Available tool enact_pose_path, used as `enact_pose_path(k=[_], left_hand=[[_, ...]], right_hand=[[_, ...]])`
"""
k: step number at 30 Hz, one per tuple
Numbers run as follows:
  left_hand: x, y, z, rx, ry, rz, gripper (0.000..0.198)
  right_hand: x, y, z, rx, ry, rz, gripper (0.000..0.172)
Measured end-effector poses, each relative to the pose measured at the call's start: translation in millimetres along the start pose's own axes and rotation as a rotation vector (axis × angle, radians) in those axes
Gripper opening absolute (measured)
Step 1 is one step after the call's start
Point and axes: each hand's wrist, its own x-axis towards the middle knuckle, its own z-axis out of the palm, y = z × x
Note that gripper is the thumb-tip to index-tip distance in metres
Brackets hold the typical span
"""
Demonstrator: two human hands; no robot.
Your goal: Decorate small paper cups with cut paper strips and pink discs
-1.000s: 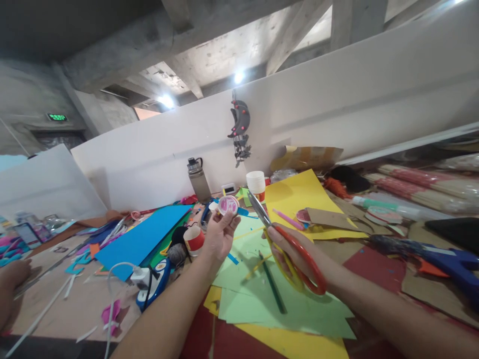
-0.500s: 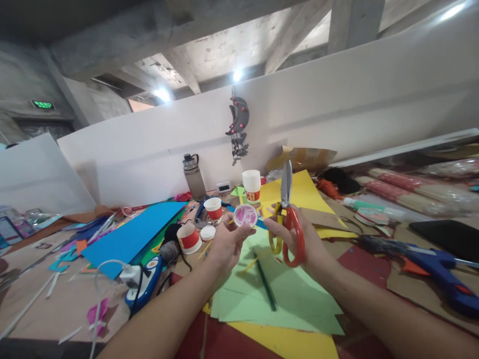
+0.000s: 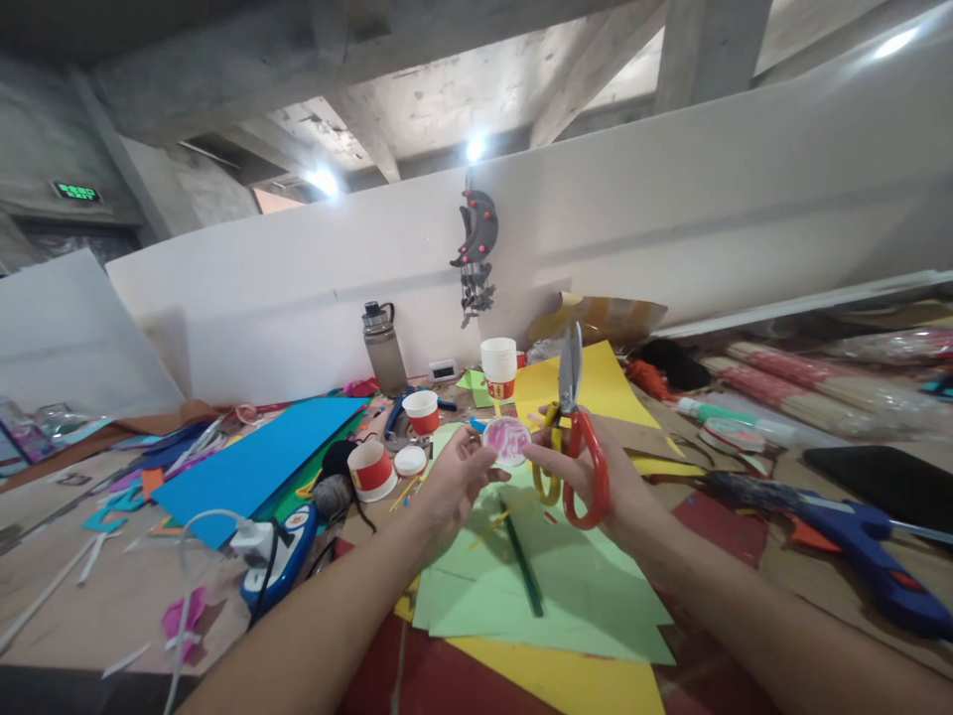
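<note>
Paper cups [image 3: 498, 369] nested, bottle [image 3: 385, 356] capped, pink-white disc [image 3: 507, 441] between hands [image 3: 456, 489]

I see the bare left forearm [image 3: 328, 606] slant toward two o'clock, left grip [image 3: 456, 489] pinched at the fingertips; the right forearm [image 3: 715, 571] slants toward ten, right grip [image 3: 619, 487] curled, one finger [image 3: 555, 459] stretched toward nine.

Left hand [image 3: 456, 487] holds a pink-and-white disc [image 3: 507, 440]; right hand [image 3: 623, 485] grips scissors [image 3: 570, 372]; stacked cups [image 3: 498, 359] stand at twelve o'clock.
</note>
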Motion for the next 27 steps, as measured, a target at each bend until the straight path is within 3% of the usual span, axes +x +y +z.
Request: enact_pose_path(k=[7, 12, 17, 22, 27], left_hand=[[10, 21, -24.0, 0.129, -0.071, -0.131, 0.037], [10, 28, -25.9, 0.254, -0.153, -0.205, 0.029], [11, 29, -28.4, 0.335, -0.165, -0.184, 0.026], [16, 27, -33.0, 0.204, -0.072, -0.153, 0.035], [18, 28, -32.3, -0.008, -0.001, -0.075, 0.041]], right_hand=[[0, 8, -5, -0.005, -0.128, 0.022, 0.05], [-1, 10, -2, -0.037, -0.193, -0.02, 0.049], [-1, 6, -2, -0.06, -0.185, -0.013, 0.047], [6, 14, -7, 0.131, -0.031, 0.028, 0.048], [3, 6, -7, 0.129, -0.143, 0.193, 0.043]])
